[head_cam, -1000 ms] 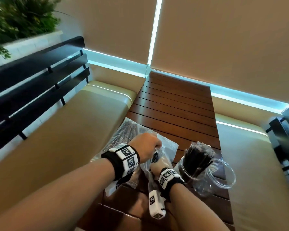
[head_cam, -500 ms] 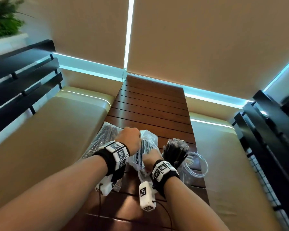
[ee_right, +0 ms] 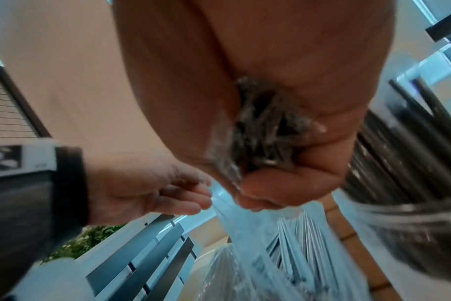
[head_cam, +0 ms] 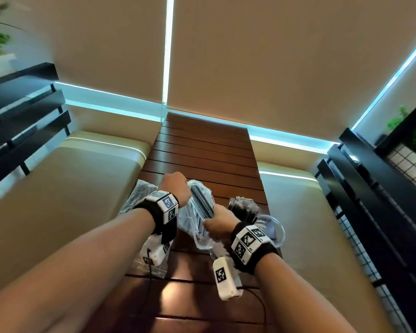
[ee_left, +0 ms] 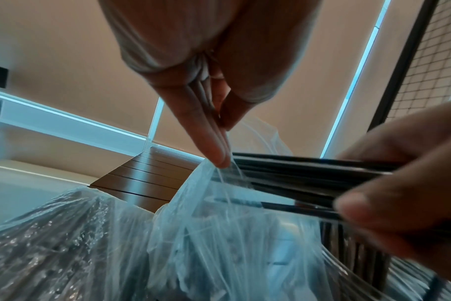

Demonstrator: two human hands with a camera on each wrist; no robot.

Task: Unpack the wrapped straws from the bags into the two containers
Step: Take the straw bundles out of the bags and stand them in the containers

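Two clear plastic bags point(head_cam: 192, 224) point(head_cam: 139, 195) of straws, two containers point(head_cam: 244, 209) point(head_cam: 273, 230), two hands point(head_cam: 175, 188) point(head_cam: 220, 221).

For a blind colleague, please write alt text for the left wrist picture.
The left hand pinches the edge of a clear plastic bag while the right hand grips a bundle of black wrapped straws. A slatted wooden table lies behind.

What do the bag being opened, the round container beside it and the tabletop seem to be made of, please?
The clear crinkled bag, pinched by the left hand, looks like thin glossy plastic film: it wrinkles and shows the dark straws through it. The round see-through container seems rigid clear plastic, possibly glass. The brown slatted tabletop looks like varnished wood, given its sheen.
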